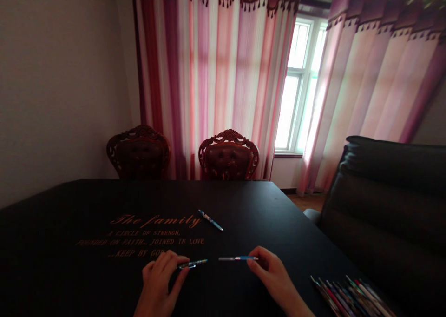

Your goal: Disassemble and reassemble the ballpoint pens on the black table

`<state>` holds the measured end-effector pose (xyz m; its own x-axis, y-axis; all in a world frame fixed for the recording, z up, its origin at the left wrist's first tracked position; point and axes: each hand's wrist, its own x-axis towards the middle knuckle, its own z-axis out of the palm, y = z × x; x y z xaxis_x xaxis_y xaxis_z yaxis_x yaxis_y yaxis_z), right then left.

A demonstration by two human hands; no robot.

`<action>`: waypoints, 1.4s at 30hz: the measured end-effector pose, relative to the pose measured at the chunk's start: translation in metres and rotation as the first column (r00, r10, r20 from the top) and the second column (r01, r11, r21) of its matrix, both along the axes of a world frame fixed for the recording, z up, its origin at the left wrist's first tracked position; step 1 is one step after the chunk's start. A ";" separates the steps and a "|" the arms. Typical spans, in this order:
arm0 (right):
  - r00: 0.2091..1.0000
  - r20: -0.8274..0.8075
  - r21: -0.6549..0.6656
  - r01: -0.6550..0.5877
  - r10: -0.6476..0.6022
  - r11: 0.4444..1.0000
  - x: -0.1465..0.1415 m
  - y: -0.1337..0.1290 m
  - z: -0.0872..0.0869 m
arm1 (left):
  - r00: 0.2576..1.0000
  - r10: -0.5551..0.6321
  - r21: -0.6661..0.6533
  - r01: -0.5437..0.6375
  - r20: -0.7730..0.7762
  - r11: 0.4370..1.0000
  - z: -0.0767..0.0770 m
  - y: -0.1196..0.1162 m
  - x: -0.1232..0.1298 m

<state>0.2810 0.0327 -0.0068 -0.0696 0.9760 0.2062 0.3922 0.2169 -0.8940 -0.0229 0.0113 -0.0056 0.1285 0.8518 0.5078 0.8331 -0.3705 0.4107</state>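
Between the thumb and fingers of my left hand (162,280) is a pen with a patterned barrel (197,263), its tip pointing right. My right hand (270,273) pinches a blue and grey pen (233,259) near its right end, and its grey end points left toward the other pen. A small gap separates the two pens. Farther back on the dark table, a light blue and white pen (211,220) lies slantwise by itself. Both hands are low over the near part of the table.
Many pens (351,296) lie in a bunch at the table's right edge. Gold lettering (156,221) marks the black tabletop (244,201). Two carved chairs (229,156) stand behind it. A dark leather armchair (390,205) is at the right.
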 end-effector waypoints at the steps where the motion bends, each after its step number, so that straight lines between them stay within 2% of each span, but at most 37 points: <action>1: 0.999 0.036 0.018 0.002 -0.002 1.000 -0.002 -0.002 0.001 | 0.999 -0.027 0.038 0.029 -0.043 0.999 0.000 -0.001 0.001; 4: 0.991 0.137 0.080 -0.015 0.004 0.997 -0.009 -0.008 0.007 | 0.989 -0.084 0.070 0.093 -0.120 0.993 -0.002 -0.004 0.005; 9: 0.969 0.247 0.158 -0.056 0.016 0.986 -0.021 -0.020 0.019 | 0.997 -0.058 -0.061 0.055 -0.047 0.997 -0.002 -0.003 0.007; 14: 0.955 0.295 0.180 -0.062 0.006 0.982 -0.026 -0.022 0.020 | 0.994 -0.105 -0.092 0.103 -0.022 0.990 0.001 -0.006 0.010; 20: 0.976 0.209 0.068 -0.077 0.061 0.995 -0.033 -0.018 0.004 | 0.988 -0.150 -0.204 0.138 -0.041 0.969 0.003 -0.009 0.019; 27: 0.978 0.182 0.020 -0.108 0.102 0.994 -0.051 -0.023 0.000 | 0.965 -0.236 -0.209 0.209 -0.116 0.955 0.003 -0.009 0.021; 35: 0.989 0.099 0.165 0.096 -0.113 0.982 -0.008 -0.010 0.013 | 0.978 -0.196 -0.217 0.177 -0.068 0.960 0.000 -0.009 0.020; 38: 0.996 0.066 0.189 0.043 -0.057 0.981 -0.009 -0.013 0.016 | 0.979 -0.199 -0.199 0.190 -0.031 0.961 0.002 -0.009 0.019; 42: 0.995 0.002 0.127 -0.103 0.104 0.987 -0.032 -0.025 0.018 | 0.963 -0.263 -0.181 0.269 0.060 0.946 0.006 -0.015 0.024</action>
